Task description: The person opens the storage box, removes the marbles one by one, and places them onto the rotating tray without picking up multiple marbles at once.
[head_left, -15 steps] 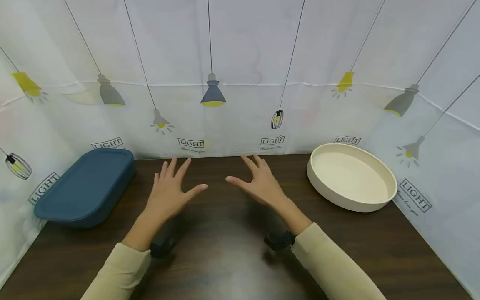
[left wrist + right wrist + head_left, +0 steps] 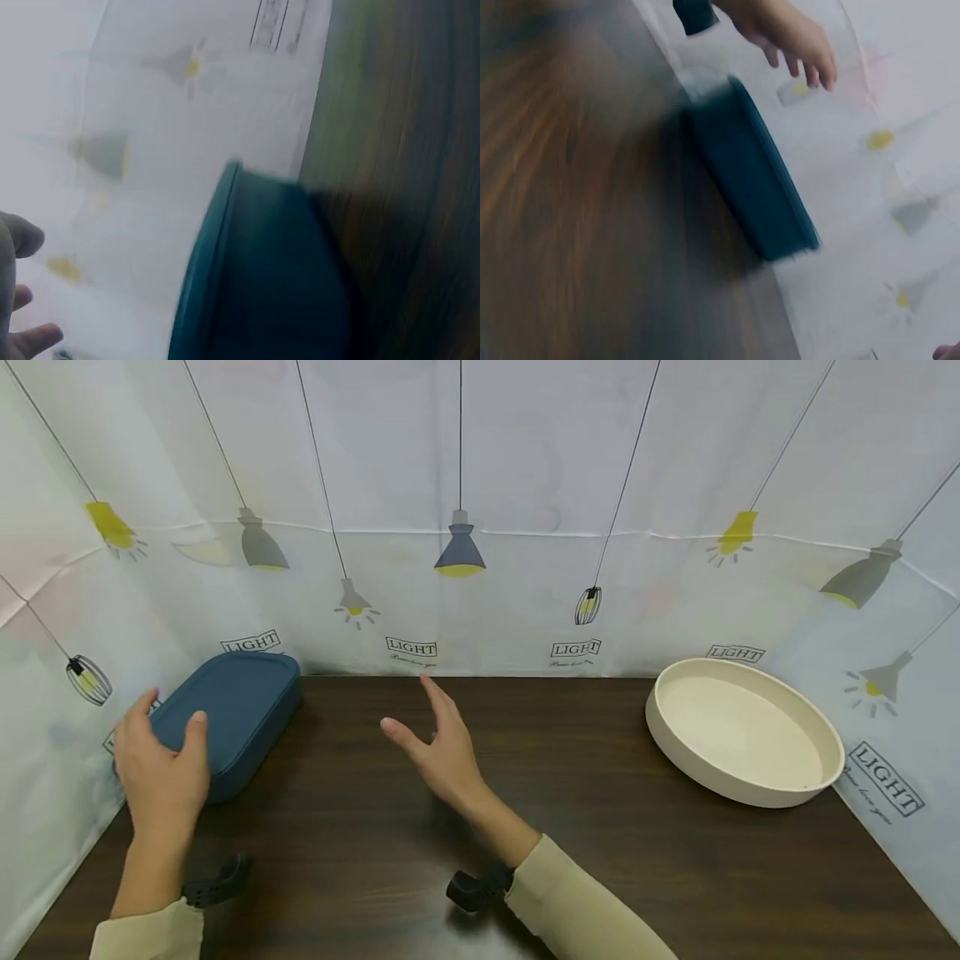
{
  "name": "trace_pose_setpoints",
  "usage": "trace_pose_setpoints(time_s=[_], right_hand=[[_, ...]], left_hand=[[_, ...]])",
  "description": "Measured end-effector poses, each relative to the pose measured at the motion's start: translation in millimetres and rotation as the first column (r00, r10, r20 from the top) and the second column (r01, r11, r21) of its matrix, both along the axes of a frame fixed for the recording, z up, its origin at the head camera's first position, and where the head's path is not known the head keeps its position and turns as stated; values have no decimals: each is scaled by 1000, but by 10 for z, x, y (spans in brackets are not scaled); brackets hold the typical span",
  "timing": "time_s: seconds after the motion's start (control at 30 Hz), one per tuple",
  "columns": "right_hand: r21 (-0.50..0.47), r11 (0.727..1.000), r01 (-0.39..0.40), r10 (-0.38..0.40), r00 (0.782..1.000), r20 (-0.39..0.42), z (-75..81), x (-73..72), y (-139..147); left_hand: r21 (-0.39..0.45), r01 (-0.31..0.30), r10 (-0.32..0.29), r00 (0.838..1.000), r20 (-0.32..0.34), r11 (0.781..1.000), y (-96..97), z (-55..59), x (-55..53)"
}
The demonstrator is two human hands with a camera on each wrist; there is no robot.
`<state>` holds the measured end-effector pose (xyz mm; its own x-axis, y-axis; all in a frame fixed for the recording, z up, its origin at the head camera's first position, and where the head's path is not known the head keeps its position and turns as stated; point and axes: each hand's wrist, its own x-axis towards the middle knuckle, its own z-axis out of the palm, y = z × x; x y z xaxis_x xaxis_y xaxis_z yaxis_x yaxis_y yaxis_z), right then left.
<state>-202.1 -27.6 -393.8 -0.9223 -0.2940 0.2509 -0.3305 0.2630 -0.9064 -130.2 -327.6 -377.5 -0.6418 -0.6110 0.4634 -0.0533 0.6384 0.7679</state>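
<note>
Head view: your left hand (image 2: pixel 160 768) and right hand (image 2: pixel 446 753), thumbs apart from fingers; blue box (image 2: pixel 242 706), left, might skid if bumped.

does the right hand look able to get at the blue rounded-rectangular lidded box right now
Probably yes: the right hand looks empty, and nothing stands between it and the box; the left hand is near its left side.

Dark brown wood-grain table (image 2: pixel 345 827). Blue lidded container (image 2: pixel 243 710) on far left; shallow round cream tray (image 2: pixel 738 727) on far right, well apart.
</note>
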Motion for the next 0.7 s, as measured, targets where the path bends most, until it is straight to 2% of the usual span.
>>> trace_pose_setpoints(time_s=[0.13,0.23,0.37,0.47,0.57,0.7], right_hand=[[-57,998,-1,3,999,39,-56,55,-318],[-86,996,4,3,997,80,-115,87,-558],[-123,992,18,-1,990,140,-228,141,-853],[-149,988,25,1,985,172,-313,187,-1057],[-163,986,18,13,982,187,-374,210,-1244],[-168,986,-2,35,980,198,-407,214,-1442]], left_hand=[[107,-102,94,993,74,989,-237,-40,39],[148,-149,130,983,129,978,-349,-156,22],[209,-170,130,973,190,963,-438,-329,-22],[297,-176,111,968,223,938,-498,-403,-20],[356,-193,116,967,226,915,-559,-448,-4],[364,-216,146,967,209,906,-625,-472,2]])
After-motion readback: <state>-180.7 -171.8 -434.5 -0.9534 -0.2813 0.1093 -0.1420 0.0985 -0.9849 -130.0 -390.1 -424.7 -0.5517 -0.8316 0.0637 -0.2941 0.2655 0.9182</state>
